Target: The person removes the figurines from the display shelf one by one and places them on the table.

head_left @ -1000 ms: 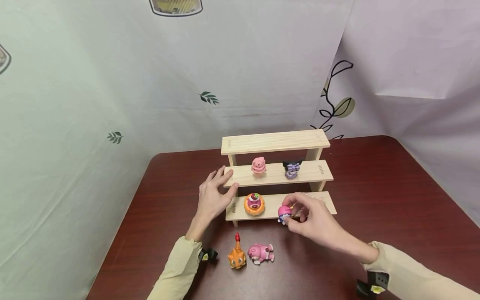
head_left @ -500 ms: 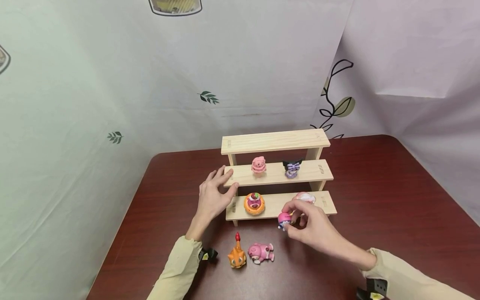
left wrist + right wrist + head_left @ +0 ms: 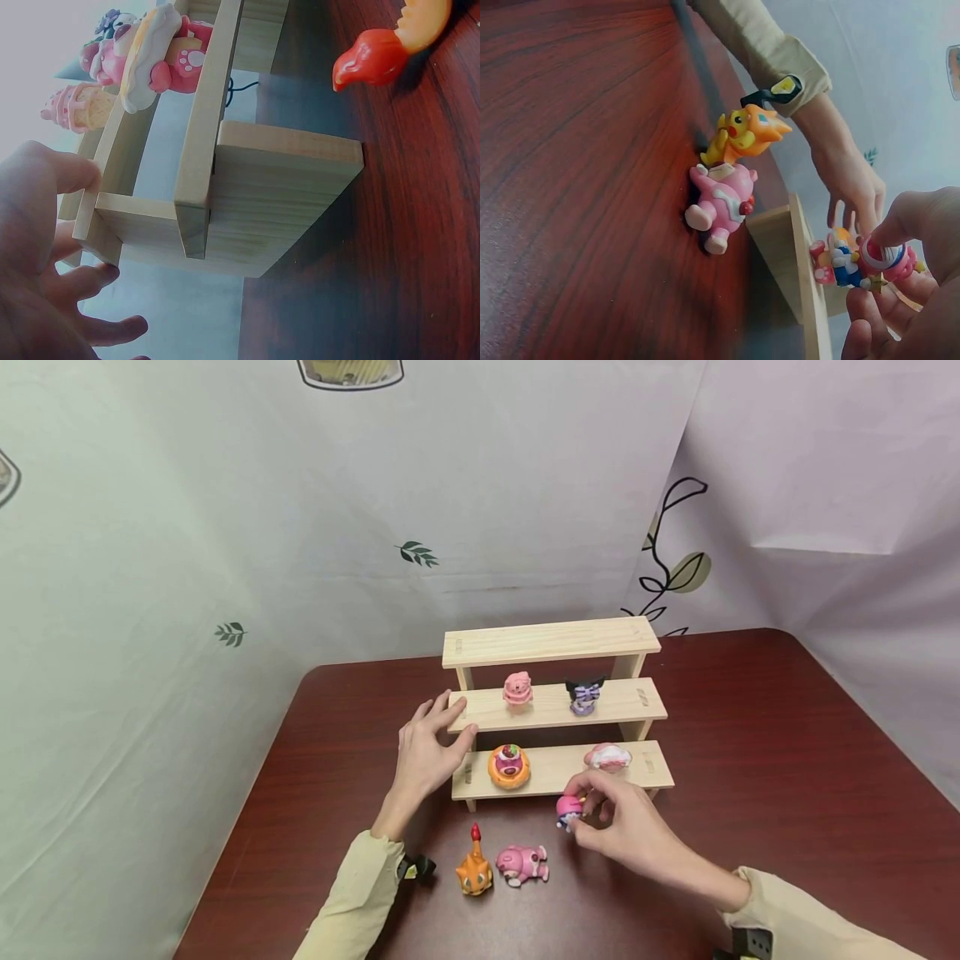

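Observation:
In the head view, my right hand (image 3: pixel 626 818) pinches a small figurine (image 3: pixel 570 810) with a pink head and blue-and-white clothes. It is held just in front of the bottom board of a three-tier wooden display shelf (image 3: pixel 551 643). The right wrist view shows thumb and fingers round the figurine (image 3: pixel 847 266). My left hand (image 3: pixel 427 752) holds the left end of the middle board; in the left wrist view, thumb and forefinger sit on either side of that end (image 3: pixel 101 225). An orange ring-shaped figure (image 3: pixel 509 768) and a pink-and-white figure (image 3: pixel 609 757) occupy the bottom board.
On the middle board stand a pink ice-cream-cone figure (image 3: pixel 517 691) and a black-and-purple figure (image 3: pixel 584 696). An orange dragon-like figure (image 3: pixel 474 872) with a red tail tip and a pink bear figure (image 3: pixel 522 865) lie nearer on the dark red table (image 3: pixel 345 718). Pale cloth (image 3: pixel 337 510) hangs behind.
My right hand has drawn the figurine back and down from the bottom board's front edge. The pink-and-white figure behind it has come into view. My left hand stays in place.

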Available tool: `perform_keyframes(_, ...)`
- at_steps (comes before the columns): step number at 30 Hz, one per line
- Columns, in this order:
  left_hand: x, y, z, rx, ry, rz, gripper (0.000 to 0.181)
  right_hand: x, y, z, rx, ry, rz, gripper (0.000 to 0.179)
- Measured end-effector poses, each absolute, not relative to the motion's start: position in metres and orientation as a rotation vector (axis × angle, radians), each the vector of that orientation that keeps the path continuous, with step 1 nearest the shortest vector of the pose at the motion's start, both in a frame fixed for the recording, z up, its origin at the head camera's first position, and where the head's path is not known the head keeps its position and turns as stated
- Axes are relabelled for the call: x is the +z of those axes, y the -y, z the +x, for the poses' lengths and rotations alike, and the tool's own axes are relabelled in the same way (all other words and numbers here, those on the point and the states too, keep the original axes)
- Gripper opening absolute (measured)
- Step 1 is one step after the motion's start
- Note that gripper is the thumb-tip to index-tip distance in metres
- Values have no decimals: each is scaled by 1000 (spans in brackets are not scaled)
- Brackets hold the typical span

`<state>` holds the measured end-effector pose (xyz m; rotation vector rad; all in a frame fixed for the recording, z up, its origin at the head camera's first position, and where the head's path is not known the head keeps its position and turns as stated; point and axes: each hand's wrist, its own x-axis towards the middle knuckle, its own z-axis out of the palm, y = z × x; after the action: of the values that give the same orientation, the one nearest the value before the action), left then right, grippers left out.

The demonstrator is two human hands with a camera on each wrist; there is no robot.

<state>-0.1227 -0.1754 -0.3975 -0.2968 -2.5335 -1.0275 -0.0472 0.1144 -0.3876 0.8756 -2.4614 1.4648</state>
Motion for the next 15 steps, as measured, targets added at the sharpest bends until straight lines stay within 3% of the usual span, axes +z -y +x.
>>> perform_keyframes(15, -397, 175, -123, -1026, 2528, -298, 46, -398, -115, -38, 1455, 2481, 826, 38)
